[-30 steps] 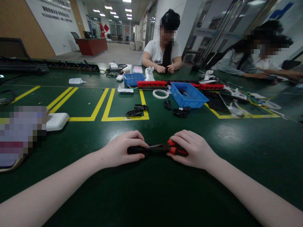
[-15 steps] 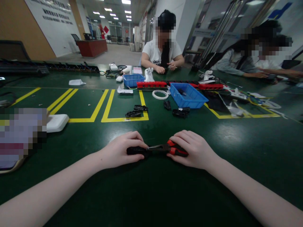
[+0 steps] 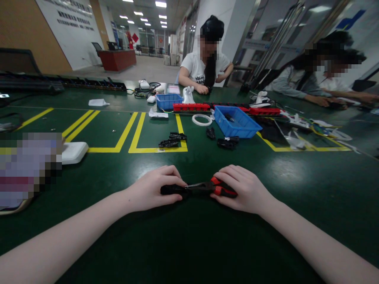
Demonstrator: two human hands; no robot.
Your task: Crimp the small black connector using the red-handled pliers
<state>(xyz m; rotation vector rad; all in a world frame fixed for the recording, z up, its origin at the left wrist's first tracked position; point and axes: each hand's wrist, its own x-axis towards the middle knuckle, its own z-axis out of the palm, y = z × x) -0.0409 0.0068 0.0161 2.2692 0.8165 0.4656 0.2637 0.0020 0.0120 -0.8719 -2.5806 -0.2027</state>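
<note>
My right hand is closed around the red and black handles of needle-nose pliers, whose jaws point left. Between thumb and fingers, my left hand grips a small black part low over the table. The pliers' tips meet the right end of this black part; whether they clamp something there is too small to tell. Beyond my hands lie more black parts: a pair by the yellow tape, a single piece, and a cluster below the larger blue bin.
A larger blue bin and a smaller one stand before red strips. A white tape ring lies near them. At left are a phone and a white case. Co-workers sit across and to the right.
My hands, the pliers and the black part keep the same hold. The whole view has shifted slightly. The co-worker opposite has drawn one hand back toward the body.
</note>
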